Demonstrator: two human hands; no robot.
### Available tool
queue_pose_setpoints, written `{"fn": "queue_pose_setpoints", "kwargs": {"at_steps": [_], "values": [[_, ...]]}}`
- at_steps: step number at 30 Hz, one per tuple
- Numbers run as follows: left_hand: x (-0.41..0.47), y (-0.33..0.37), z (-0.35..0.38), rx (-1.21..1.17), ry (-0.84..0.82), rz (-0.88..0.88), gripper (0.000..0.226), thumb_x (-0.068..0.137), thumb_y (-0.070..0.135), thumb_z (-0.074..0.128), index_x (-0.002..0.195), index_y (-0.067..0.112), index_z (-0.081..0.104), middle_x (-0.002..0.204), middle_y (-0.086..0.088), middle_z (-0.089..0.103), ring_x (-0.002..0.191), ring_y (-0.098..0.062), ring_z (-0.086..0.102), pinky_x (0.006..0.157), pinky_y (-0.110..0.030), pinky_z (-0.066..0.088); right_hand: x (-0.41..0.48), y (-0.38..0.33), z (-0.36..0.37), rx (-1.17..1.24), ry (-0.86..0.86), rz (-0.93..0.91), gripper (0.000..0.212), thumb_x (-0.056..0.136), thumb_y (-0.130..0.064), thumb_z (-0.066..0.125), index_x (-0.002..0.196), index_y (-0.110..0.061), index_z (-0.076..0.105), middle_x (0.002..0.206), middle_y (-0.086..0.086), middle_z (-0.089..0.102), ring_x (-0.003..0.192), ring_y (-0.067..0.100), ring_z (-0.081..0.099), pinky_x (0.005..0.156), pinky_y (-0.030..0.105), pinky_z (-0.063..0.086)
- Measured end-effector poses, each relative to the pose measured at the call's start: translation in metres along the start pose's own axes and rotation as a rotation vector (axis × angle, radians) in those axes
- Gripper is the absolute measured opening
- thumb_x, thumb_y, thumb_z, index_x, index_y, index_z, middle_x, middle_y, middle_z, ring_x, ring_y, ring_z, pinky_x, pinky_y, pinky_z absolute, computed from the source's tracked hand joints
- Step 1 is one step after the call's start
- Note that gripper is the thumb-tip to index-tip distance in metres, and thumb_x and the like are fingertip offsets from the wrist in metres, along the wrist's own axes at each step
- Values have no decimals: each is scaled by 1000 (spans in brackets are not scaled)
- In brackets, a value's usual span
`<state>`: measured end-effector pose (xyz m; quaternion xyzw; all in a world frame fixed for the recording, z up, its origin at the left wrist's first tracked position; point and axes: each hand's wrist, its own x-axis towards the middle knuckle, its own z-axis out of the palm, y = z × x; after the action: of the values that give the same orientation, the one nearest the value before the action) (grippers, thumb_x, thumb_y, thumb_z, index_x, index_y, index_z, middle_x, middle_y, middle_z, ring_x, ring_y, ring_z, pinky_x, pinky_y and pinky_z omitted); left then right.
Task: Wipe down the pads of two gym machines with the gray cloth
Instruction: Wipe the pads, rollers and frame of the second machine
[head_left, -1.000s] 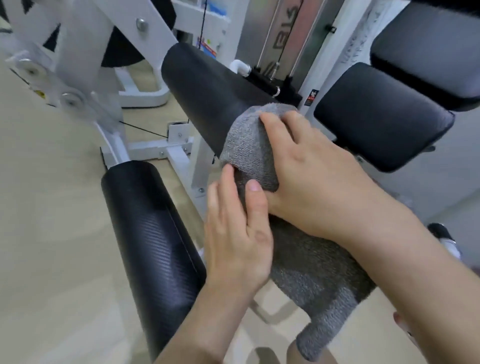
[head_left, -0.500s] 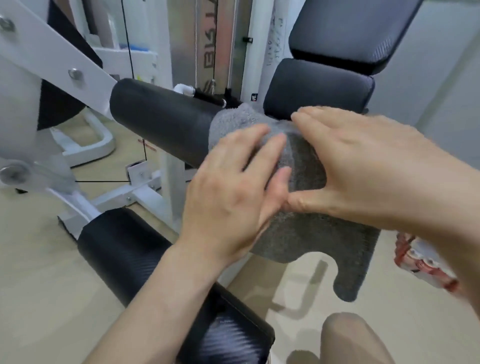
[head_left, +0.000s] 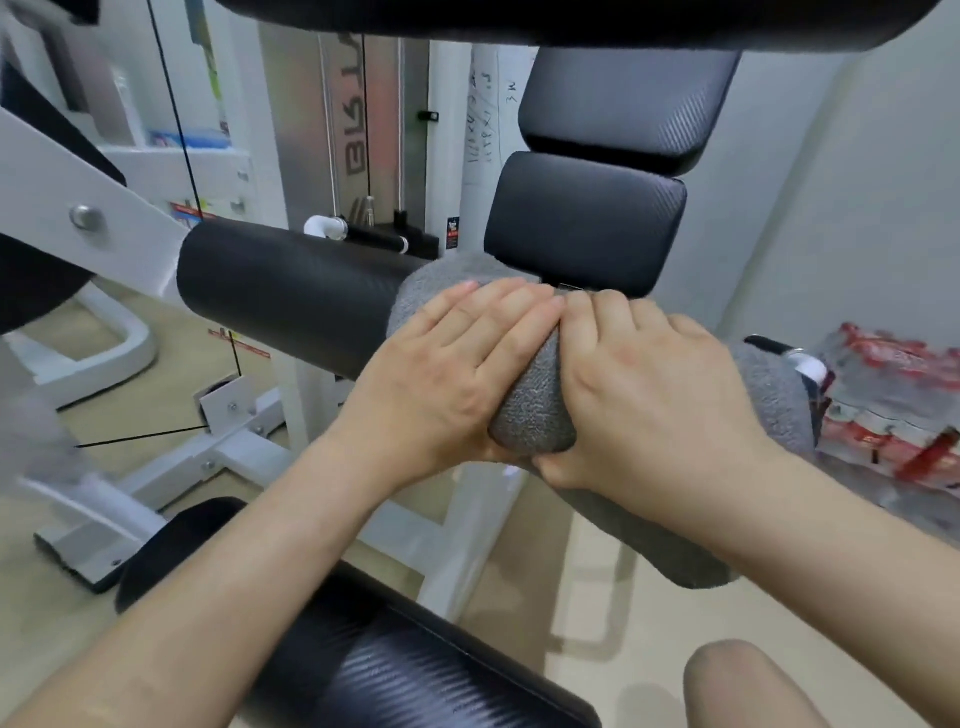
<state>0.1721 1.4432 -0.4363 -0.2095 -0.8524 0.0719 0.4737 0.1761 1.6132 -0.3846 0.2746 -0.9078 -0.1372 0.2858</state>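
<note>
Head view — left hand (head_left: 441, 379) and right hand (head_left: 649, 400) both clasp the gray cloth (head_left: 530, 405) wrapped round the roller pad (head_left: 285, 291).

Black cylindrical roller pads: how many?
2. Upper roller, right end under the gray textured cloth that left hand and right hand grip; lower roller at the bottom edge. Others possibly hidden.
</note>
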Motion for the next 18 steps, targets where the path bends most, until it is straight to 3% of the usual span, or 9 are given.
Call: {"fn": "queue_pose_setpoints", "kwargs": {"at_steps": [5, 11, 18], "values": [[-14, -32, 14, -101, 81, -31, 86, 76, 54, 66, 139, 5, 35, 141, -15, 49, 133, -29, 41, 111, -47, 32, 23, -30, 1, 8, 0, 0, 96, 43, -59, 75, 115, 0, 50, 97, 14, 56, 84, 31, 55, 74, 42, 44], [-31, -74, -1, 12, -60, 11, 93, 77, 66, 61, 141, 4, 34, 143, -15, 46, 135, -28, 41, 114, -43, 28, 51, -66, -2, 10, -42, -15, 98, 55, -57, 74, 126, 0, 41, 113, 16, 53, 97, 32, 52, 81, 42, 42], [-54, -137, 1, -9, -77, -58, 96, 72, 69, 64, 138, 4, 37, 139, -17, 49, 130, -28, 42, 115, -41, 26, 107, -117, 0, 90, 4, -83, 69, 84, -38, 61, 132, 2, 33, 125, 22, 47, 108, 36, 49, 90, 47, 42]]}}
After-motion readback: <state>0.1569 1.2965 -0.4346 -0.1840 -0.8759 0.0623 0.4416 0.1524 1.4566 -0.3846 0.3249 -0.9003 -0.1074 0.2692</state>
